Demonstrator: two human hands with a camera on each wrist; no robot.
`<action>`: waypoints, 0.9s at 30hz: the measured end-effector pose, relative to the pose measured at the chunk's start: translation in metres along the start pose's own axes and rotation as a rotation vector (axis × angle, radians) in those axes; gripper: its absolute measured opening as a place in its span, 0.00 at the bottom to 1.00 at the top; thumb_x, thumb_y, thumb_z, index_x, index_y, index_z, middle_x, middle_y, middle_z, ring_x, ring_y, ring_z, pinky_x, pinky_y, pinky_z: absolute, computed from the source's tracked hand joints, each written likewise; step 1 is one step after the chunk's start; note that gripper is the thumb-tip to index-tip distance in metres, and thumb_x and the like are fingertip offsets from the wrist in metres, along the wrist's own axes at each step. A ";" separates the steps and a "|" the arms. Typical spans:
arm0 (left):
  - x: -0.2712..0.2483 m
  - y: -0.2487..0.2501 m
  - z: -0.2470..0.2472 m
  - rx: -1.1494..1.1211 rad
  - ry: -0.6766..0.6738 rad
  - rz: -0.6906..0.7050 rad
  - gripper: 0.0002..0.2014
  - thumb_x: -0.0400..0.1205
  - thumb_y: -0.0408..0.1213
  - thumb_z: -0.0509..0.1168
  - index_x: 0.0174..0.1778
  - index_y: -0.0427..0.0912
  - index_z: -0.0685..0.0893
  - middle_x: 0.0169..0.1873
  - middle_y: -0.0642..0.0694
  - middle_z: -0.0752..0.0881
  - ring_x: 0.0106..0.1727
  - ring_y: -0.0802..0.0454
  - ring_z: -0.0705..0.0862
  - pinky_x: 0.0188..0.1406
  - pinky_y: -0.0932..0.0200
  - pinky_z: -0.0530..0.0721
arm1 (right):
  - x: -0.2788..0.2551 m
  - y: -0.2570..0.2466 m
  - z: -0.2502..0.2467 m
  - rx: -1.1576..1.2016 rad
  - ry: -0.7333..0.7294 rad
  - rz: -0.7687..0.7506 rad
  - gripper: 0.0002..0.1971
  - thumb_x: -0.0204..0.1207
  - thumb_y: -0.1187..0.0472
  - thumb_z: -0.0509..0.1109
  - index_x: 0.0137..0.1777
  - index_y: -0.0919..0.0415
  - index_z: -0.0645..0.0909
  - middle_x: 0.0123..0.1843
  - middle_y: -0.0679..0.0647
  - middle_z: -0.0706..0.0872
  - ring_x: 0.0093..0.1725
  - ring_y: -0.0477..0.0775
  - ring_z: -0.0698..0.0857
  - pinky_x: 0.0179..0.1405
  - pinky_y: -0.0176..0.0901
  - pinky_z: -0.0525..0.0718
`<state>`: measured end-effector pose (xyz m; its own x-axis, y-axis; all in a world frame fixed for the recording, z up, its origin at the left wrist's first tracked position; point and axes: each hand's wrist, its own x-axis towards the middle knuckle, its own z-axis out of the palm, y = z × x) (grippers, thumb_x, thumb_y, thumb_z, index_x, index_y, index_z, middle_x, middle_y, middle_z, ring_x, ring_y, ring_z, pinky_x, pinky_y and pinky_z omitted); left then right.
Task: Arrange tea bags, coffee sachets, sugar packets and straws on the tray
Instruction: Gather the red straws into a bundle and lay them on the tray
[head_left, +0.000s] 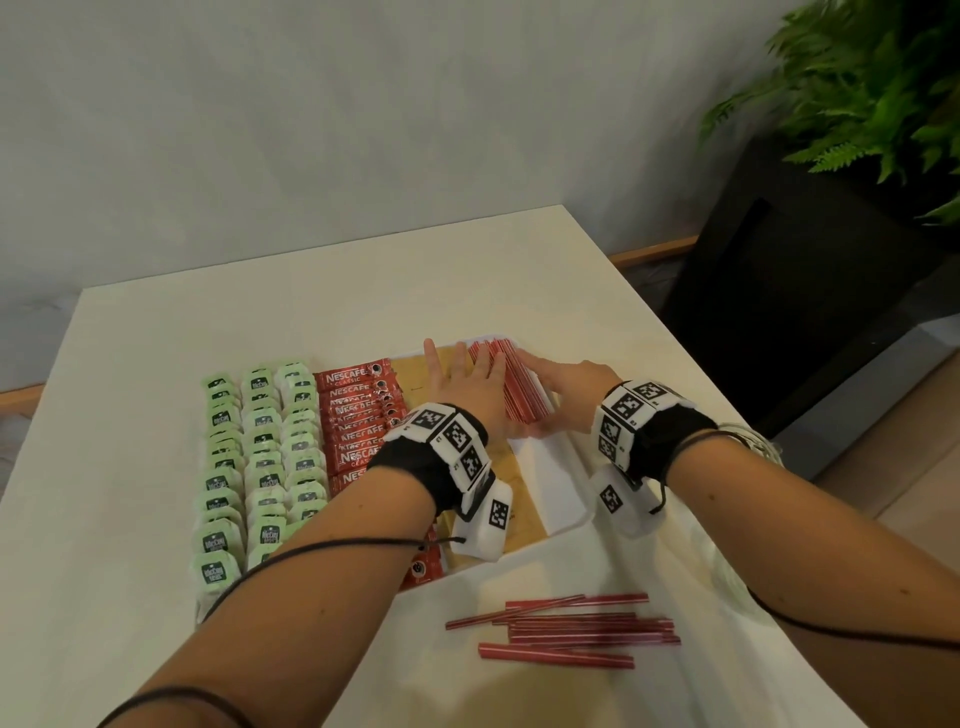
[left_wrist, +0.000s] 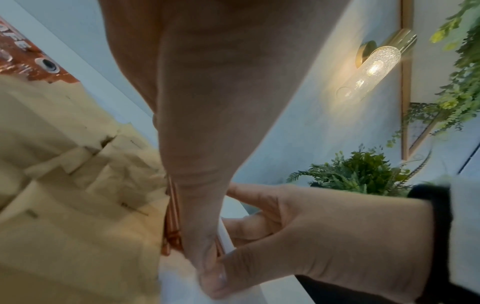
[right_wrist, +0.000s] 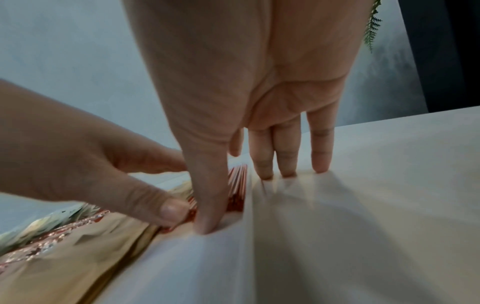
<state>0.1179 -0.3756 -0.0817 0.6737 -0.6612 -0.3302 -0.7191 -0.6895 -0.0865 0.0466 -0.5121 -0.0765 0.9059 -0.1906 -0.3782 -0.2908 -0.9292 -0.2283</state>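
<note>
On the white tray (head_left: 566, 499) lie three columns of green tea bags (head_left: 260, 457), a column of red coffee sachets (head_left: 358, 410), and brown sugar packets (head_left: 410, 374). A bundle of red straws (head_left: 524, 389) sits at the tray's far right. My left hand (head_left: 467, 384) lies with straight fingers along the bundle's left side. On the right side is my right hand (head_left: 566, 384), fingers straight. In the right wrist view, both thumbs press at the near end of the straws (right_wrist: 237, 185). The left wrist view shows the straws (left_wrist: 172, 216) beside the sugar packets (left_wrist: 78, 185).
Several loose red straws (head_left: 566, 629) lie on the white table in front of the tray. A clear glass object (head_left: 727, 571) stands near the table's right edge under my right forearm. A black planter (head_left: 810, 291) with a fern (head_left: 872, 88) stands beyond the right edge.
</note>
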 end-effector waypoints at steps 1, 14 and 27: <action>-0.005 0.000 -0.004 -0.003 0.009 0.006 0.56 0.73 0.78 0.54 0.87 0.45 0.41 0.87 0.42 0.44 0.87 0.38 0.40 0.71 0.22 0.25 | -0.004 -0.001 0.000 0.047 -0.010 0.014 0.59 0.68 0.45 0.80 0.85 0.44 0.36 0.72 0.55 0.81 0.64 0.59 0.83 0.64 0.51 0.82; -0.135 -0.002 0.006 -0.194 0.181 0.245 0.26 0.83 0.45 0.66 0.78 0.48 0.71 0.70 0.46 0.79 0.68 0.46 0.80 0.65 0.47 0.81 | -0.113 -0.009 0.019 0.194 0.027 0.188 0.56 0.69 0.45 0.79 0.86 0.56 0.44 0.76 0.59 0.76 0.72 0.61 0.77 0.70 0.52 0.76; -0.186 0.002 0.068 -0.201 0.060 0.194 0.12 0.84 0.30 0.62 0.57 0.47 0.87 0.56 0.48 0.86 0.57 0.48 0.84 0.57 0.55 0.83 | -0.193 -0.002 0.088 0.003 0.017 0.159 0.21 0.74 0.62 0.73 0.67 0.55 0.75 0.63 0.57 0.76 0.59 0.57 0.80 0.58 0.43 0.78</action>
<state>-0.0205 -0.2336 -0.0848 0.5398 -0.7988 -0.2657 -0.7915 -0.5891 0.1630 -0.1550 -0.4451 -0.0822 0.8536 -0.3402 -0.3945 -0.4314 -0.8861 -0.1695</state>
